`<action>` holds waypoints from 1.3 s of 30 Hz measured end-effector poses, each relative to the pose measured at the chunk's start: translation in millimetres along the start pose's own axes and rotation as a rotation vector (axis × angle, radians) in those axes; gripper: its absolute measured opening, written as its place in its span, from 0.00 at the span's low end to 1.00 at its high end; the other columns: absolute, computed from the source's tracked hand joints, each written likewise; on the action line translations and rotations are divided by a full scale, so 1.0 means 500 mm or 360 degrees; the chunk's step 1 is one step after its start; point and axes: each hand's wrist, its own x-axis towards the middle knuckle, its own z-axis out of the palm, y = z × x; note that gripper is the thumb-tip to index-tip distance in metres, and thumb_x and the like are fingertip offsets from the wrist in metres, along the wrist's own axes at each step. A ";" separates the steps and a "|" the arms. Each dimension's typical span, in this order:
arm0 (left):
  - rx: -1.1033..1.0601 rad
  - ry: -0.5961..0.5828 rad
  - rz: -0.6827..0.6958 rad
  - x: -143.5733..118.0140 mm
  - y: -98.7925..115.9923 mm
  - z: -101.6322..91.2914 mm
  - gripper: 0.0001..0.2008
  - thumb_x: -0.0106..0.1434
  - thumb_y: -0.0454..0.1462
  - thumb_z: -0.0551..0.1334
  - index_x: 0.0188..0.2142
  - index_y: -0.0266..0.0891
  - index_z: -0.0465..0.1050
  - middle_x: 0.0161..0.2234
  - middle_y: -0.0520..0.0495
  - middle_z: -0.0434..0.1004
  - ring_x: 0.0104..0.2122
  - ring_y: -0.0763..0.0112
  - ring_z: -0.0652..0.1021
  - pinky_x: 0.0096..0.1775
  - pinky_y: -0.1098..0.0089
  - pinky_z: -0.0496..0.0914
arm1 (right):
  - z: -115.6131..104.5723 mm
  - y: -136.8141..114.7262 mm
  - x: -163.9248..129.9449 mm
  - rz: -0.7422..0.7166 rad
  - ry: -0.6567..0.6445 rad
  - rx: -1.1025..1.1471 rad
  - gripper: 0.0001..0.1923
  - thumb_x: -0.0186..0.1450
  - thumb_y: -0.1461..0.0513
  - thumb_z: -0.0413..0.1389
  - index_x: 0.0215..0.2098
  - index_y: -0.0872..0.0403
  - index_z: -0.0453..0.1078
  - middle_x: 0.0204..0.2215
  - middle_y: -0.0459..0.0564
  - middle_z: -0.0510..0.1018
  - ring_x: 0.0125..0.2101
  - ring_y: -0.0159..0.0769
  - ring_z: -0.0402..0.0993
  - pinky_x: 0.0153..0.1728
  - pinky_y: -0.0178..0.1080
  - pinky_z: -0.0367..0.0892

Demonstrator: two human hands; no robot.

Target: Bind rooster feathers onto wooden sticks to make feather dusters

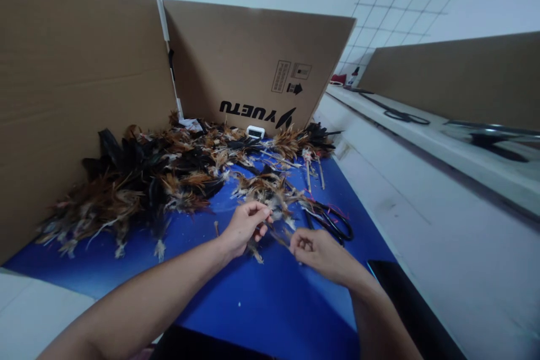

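My left hand (247,228) is closed in a pinch, thumb against finger, at the near edge of a small pile of brown and grey feathers (265,187). Greyish feather wisps (277,208) show at its fingertips. Just to the right, my right hand (316,252) is curled shut with its fingertips on one end of a thin brown feather (279,236), blurred, which stretches toward the left hand. Black-handled scissors (348,229) lie behind my right hand, among pink threads. A small feather tuft (256,253) lies below my left fingers.
A large heap of black and brown feathers (147,174) covers the left of the blue table (270,304). Cardboard panels (253,56) wall the back and left. A small white digital display (255,133), thin sticks (308,174) and a dark flat device (396,287) are there too.
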 end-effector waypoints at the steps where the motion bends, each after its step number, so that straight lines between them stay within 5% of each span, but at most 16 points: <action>1: -0.0008 0.0001 -0.0001 0.000 0.000 0.001 0.15 0.53 0.45 0.63 0.29 0.34 0.67 0.27 0.51 0.70 0.15 0.85 0.65 0.13 0.82 0.56 | -0.003 -0.002 0.001 -0.0002 0.0060 0.0118 0.05 0.54 0.65 0.52 0.24 0.54 0.69 0.16 0.41 0.69 0.18 0.27 0.62 0.19 0.30 0.54; 13: 0.0037 -0.0065 -0.0146 -0.012 -0.003 0.011 0.16 0.52 0.46 0.64 0.32 0.33 0.71 0.28 0.48 0.74 0.15 0.85 0.66 0.12 0.82 0.56 | 0.034 -0.011 0.035 -0.0030 0.0717 0.1266 0.17 0.48 0.57 0.66 0.30 0.54 0.65 0.20 0.44 0.75 0.21 0.31 0.71 0.22 0.34 0.67; 31: 0.0101 -0.0140 -0.0207 -0.021 -0.009 0.021 0.18 0.51 0.48 0.63 0.31 0.32 0.71 0.30 0.44 0.77 0.14 0.85 0.67 0.12 0.82 0.58 | 0.061 -0.007 0.052 -0.0085 0.1036 0.0961 0.16 0.50 0.58 0.65 0.33 0.53 0.67 0.26 0.47 0.76 0.29 0.35 0.74 0.31 0.38 0.71; 39: 0.0161 -0.0066 -0.0119 -0.020 -0.008 0.022 0.17 0.52 0.48 0.63 0.28 0.33 0.71 0.26 0.47 0.75 0.13 0.85 0.66 0.12 0.82 0.59 | 0.069 -0.008 0.054 -0.0062 0.0976 0.1087 0.18 0.50 0.56 0.65 0.33 0.54 0.66 0.25 0.46 0.74 0.25 0.33 0.72 0.22 0.34 0.68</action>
